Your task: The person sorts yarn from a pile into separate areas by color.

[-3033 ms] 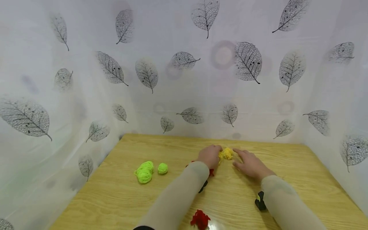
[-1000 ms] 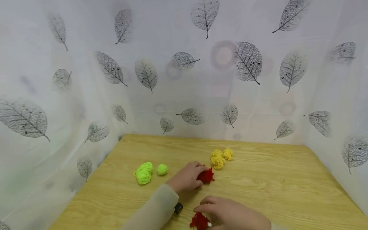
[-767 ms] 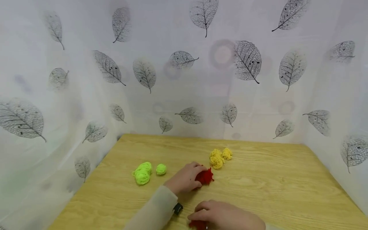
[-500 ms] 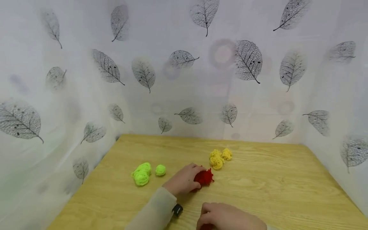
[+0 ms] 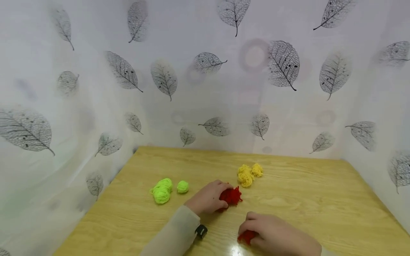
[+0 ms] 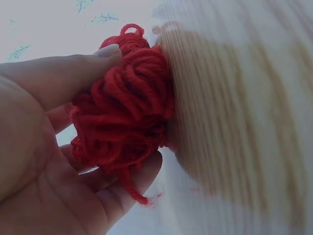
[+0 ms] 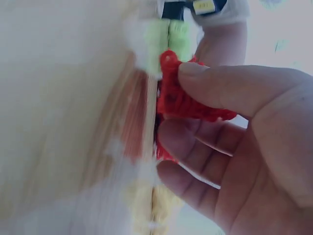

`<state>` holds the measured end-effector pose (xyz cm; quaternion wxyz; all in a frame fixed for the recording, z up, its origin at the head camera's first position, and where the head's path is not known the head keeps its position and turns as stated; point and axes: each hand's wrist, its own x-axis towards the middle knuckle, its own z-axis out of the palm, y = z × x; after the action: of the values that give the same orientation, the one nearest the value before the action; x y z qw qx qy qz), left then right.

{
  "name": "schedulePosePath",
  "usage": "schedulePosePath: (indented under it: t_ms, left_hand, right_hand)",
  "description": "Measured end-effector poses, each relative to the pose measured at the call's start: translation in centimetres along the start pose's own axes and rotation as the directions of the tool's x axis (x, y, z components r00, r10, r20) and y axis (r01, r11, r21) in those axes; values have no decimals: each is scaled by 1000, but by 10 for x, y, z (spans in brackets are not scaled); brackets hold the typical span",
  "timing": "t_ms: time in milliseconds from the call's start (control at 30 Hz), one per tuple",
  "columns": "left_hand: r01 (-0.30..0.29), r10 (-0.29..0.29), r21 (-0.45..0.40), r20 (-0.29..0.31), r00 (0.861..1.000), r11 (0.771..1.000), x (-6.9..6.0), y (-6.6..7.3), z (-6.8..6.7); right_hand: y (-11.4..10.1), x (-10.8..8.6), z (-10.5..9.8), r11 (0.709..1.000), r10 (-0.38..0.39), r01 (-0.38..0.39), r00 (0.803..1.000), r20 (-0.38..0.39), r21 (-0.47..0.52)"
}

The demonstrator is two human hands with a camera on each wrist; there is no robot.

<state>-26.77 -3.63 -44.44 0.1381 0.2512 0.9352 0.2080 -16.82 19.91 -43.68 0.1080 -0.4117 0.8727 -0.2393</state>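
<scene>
My left hand [image 5: 208,197] grips a larger bundle of red yarn [image 5: 232,196] at the middle of the table; in the left wrist view the thumb and fingers curl round this red yarn bundle [image 6: 122,103], and a loose tail hangs from it. Nearer the front, my right hand [image 5: 275,233] pinches a smaller red yarn ball [image 5: 246,237], mostly covered by the fingers in the head view. The right wrist view shows the thumb pressed on the small red yarn ball [image 7: 183,100], with fingers opposite.
On the wooden table [image 5: 304,199], a lime-green yarn bundle [image 5: 162,191] and a small lime-green ball [image 5: 183,186] lie at left. Toward the back sit a yellow yarn bundle [image 5: 245,175] and a small yellow ball [image 5: 257,170]. A leaf-printed white curtain [image 5: 205,92] encloses the table.
Both hands have left the yellow yarn. The left hand has come to the larger red bundle and holds it. My right hand has taken hold of the small red ball and shifted it right and forward.
</scene>
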Motion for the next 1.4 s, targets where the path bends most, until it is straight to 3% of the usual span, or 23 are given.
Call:
schedulePosePath:
  t_ms: [167, 300, 467, 667, 800, 967, 1200, 1400]
  left_hand:
    - [-11, 11, -4, -1, 1000, 1000, 0, 2, 1]
    - [-9, 9, -9, -11, 1000, 1000, -1, 2, 1]
    - [-3, 2, -7, -13, 1000, 1000, -1, 1, 2]
    - [-11, 11, -6, -14, 1000, 1000, -1, 0, 3]
    - [-15, 15, -4, -15, 1000, 1000, -1, 0, 1]
    - [-18, 18, 4, -15, 1000, 1000, -2, -1, 0]
    - [-14, 14, 12, -11, 1000, 1000, -1, 0, 0]
    - [29, -29, -10, -8, 1000, 1000, -2, 2, -1]
  right_hand:
    - [19, -17, -8, 995, 95, -98, 991, -90, -24]
    - [34, -31, -15, 982, 143, -164, 970, -199, -93]
    - [51, -51, -26, 949, 261, -297, 929, -262, -107]
    - [72, -74, -40, 878, 392, -455, 863, -320, -152]
    - [86, -90, -48, 843, 423, -507, 832, -358, -182]
    - [110, -111, -56, 830, 425, -529, 805, -415, -178]
    - [147, -128, -71, 810, 483, -569, 784, -389, -141]
    - [167, -134, -72, 817, 482, -554, 808, -339, -159]
